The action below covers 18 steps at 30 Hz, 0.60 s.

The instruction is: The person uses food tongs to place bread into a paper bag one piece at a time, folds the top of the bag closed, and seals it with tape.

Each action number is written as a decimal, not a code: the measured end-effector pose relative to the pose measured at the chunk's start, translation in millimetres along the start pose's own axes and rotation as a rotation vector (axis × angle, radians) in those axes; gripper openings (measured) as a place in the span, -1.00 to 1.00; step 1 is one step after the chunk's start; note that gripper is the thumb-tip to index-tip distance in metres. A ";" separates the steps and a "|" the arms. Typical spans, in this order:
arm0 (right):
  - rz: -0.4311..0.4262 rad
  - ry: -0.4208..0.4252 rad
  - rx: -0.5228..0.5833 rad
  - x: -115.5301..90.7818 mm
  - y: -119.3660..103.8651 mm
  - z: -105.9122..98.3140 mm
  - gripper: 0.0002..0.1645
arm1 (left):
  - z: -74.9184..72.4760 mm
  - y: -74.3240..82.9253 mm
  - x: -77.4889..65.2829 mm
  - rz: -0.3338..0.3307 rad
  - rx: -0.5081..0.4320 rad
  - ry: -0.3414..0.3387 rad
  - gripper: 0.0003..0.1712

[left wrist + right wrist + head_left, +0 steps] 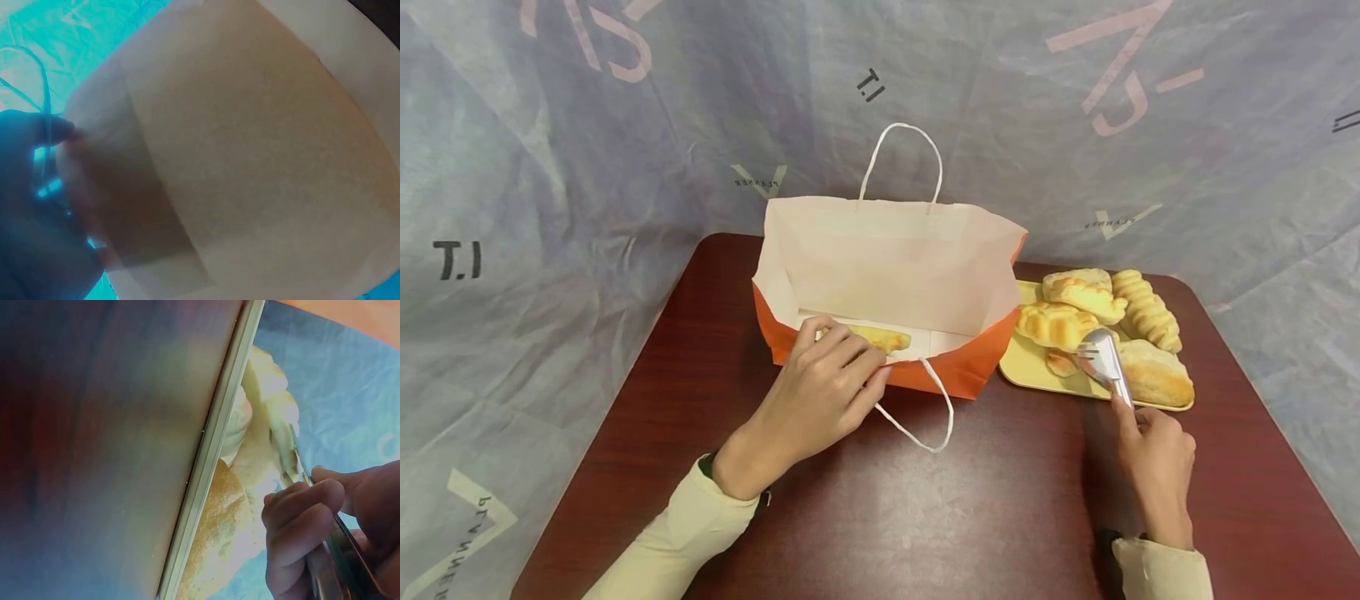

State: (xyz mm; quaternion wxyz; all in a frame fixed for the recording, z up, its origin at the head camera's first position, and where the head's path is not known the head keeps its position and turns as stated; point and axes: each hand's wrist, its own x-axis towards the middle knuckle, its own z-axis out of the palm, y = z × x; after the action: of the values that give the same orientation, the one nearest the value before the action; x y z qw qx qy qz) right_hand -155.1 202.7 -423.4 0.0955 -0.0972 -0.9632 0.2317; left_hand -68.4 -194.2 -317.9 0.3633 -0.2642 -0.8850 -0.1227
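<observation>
“One braided roll (1052, 323) in the spotlight, right of centre in the head view, sitting on the yellow tray (1028, 371)! How would it handle?”

“Light and a bit springy, I'd judge, easily dented. Best held across its middle, with a gentle squeeze.”

“And the tongs (1103, 360)?”

“Their head overlaps the roll's right end! Whether the jaws actually grip, I can't tell. They look like smooth, stiff metal.”

“Where are the fingers?”

“The right hand (1157, 467), lower right, has its fingers curled round the tongs' handles. The roll lies beyond the fingertips, up and to the left, with the tongs bridging the gap.”

“Neighbours?”

“A pale loaf (1153, 375) on the tray's right side, a twisted roll (1146, 312) above it!”

“Over to the centre: the paper bag (887, 258)!”

“Light, floppy, probably quick to crease; its rim is the place to hold. The left hand (820, 383) pinches the near edge, thumb outside, fingertips hidden over the rim.”

“Anything inside?”

“A yellow bread piece (883, 338), just right of those knuckles; contact I can't call. And the white handle (950, 412) droops towards the table (962, 517), lower centre!”
</observation>
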 end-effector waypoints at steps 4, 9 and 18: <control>0.007 0.037 0.029 -5.1 1.6 -1.5 -0.37 | 0.2 0.5 0.1 0.004 -0.002 0.000 -0.81; 0.004 0.101 0.073 -9.9 2.6 -4.5 -0.41 | -0.1 0.7 0.3 0.004 0.000 -0.002 -0.80; -0.025 0.233 0.143 -16.3 -1.4 -16.0 -0.46 | -0.6 0.6 0.2 0.003 0.009 -0.006 -0.81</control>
State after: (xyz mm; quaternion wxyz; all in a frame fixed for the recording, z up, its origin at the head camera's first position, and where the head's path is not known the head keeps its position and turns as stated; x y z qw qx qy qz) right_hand -135.9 204.5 -411.0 0.2163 -0.1046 -0.9278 0.2855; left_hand -67.8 -193.9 -317.3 0.3619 -0.2642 -0.8862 -0.1174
